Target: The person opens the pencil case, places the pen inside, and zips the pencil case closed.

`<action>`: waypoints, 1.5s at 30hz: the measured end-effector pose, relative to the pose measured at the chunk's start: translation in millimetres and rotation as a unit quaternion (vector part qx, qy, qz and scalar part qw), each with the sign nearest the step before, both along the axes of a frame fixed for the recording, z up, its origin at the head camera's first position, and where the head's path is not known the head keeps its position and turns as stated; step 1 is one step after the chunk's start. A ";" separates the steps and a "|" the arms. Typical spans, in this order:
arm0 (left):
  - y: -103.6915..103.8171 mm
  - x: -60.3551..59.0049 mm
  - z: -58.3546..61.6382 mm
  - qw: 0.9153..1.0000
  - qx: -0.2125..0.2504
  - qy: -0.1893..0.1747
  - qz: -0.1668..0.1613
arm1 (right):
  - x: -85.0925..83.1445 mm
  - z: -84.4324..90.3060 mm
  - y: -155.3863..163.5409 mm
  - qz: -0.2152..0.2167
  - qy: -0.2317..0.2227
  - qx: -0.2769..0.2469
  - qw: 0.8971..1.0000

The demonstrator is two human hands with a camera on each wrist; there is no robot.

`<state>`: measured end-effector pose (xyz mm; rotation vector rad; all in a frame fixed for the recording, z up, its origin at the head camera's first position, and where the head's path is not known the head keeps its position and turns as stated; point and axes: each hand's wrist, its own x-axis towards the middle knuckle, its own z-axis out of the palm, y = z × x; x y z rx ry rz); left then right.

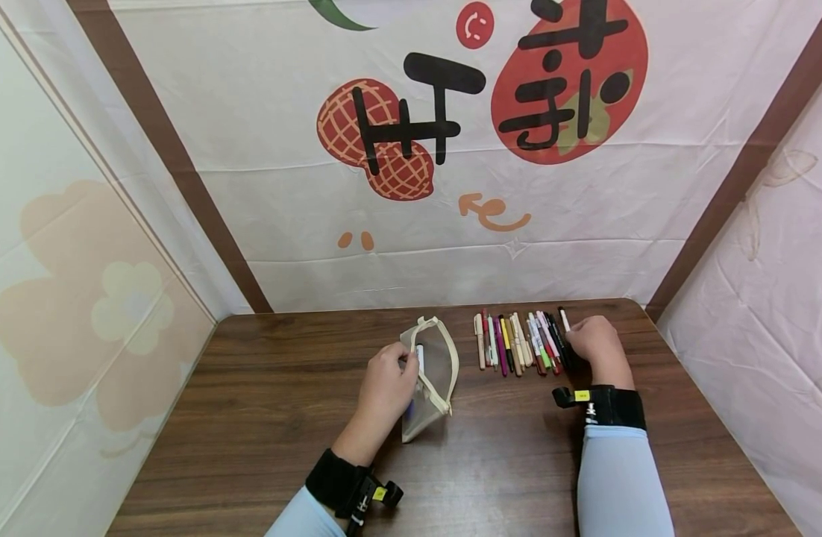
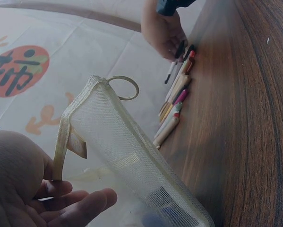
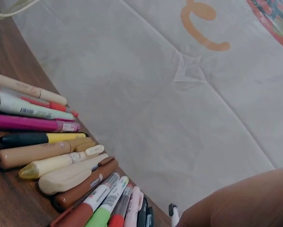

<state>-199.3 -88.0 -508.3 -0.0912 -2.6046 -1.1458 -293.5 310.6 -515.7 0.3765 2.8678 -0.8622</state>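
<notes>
My left hand (image 1: 387, 384) pinches the rim of a cream mesh zip pouch (image 2: 101, 120), which stands with its mouth open. Through the mesh a blue item (image 2: 161, 216) shows inside, and a white item (image 1: 420, 358) sticks up near my fingers. At the right end of a row of pens, my right hand (image 1: 595, 341) grips a white pen with a black tip (image 1: 564, 319). Its tip points away from me, while the hand hides the rest. The neighbouring pens, such as the black pens (image 1: 555, 335), lie close beside these fingers.
Several pens and markers lie side by side at the back of the wooden table (image 1: 250, 432), among them a purple pen (image 3: 32, 123) and a brown marker (image 3: 87, 184). A printed white cloth (image 1: 283, 209) hangs behind the table's far edge. A ring (image 2: 124, 88) hangs off the pouch's corner.
</notes>
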 end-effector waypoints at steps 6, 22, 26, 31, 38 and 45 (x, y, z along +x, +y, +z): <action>0.0 0.7 0.3 1.000 0.004 -0.006 -0.002 | -0.6 8.1 -5.6 -0.012 0.018 -0.071 0.997; -0.1 1.2 1.8 1.000 0.009 -0.014 -0.002 | 4.2 41.5 -63.6 0.063 0.075 -0.221 0.970; -0.2 1.4 2.2 1.000 0.007 -0.015 -0.002 | 4.7 45.0 -86.2 0.086 0.075 -0.252 0.961; -0.9 0.9 1.6 1.000 0.007 -0.019 -0.002 | 9.0 44.7 -119.0 0.121 0.070 -0.275 0.951; -1.4 -0.3 0.8 1.000 0.007 -0.014 0.000 | 21.2 42.5 -160.8 0.190 0.042 -0.291 0.937; -2.4 -2.0 0.4 1.000 0.001 -0.009 0.004 | 28.5 36.1 -187.9 0.250 0.016 -0.275 0.928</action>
